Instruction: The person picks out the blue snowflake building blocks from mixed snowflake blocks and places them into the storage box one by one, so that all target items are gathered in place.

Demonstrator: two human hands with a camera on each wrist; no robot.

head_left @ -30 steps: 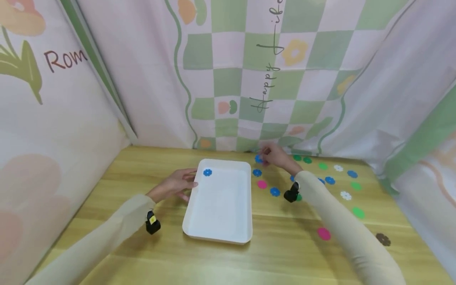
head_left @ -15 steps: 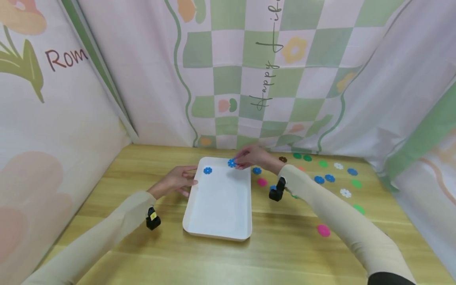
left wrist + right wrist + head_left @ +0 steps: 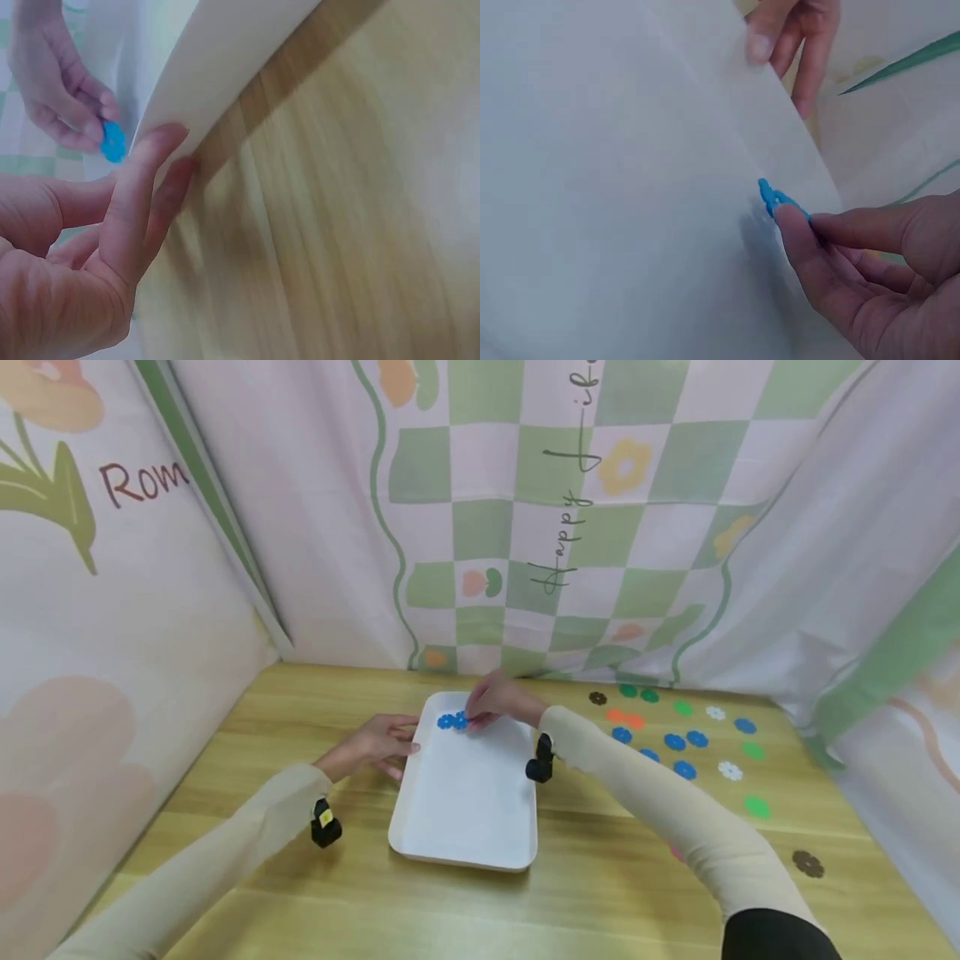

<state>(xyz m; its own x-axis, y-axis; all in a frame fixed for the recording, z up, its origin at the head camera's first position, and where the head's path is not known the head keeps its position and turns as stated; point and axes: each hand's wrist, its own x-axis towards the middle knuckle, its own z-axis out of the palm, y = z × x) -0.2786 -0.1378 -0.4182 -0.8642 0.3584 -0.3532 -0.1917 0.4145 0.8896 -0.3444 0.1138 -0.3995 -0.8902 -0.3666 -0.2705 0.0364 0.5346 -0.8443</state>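
A white rectangular tray [image 3: 465,810] lies on the wooden table. My left hand [image 3: 375,745] grips its left side, thumb over the rim and fingers against the outer wall, as the left wrist view also shows at the wall [image 3: 217,60]. Over the tray's far left part, my right hand [image 3: 498,700] pinches a blue flower-shaped plastic disc [image 3: 461,721] between thumb and fingers. A second blue disc [image 3: 446,722] is right beside it, the two overlapping in the head view. In the right wrist view, blue plastic [image 3: 767,198] sticks out past the right thumb, close to the tray wall.
Several loose discs are spread over the table right of the tray: blue [image 3: 685,769], orange [image 3: 635,721], green [image 3: 757,807], white [image 3: 730,770] and brown [image 3: 807,863]. A patterned curtain [image 3: 480,627] hangs along the table's back edge.
My right hand has picked a blue disc from the far table right of the tray and carried it left, beside the other blue disc. My left hand has stayed on the tray.
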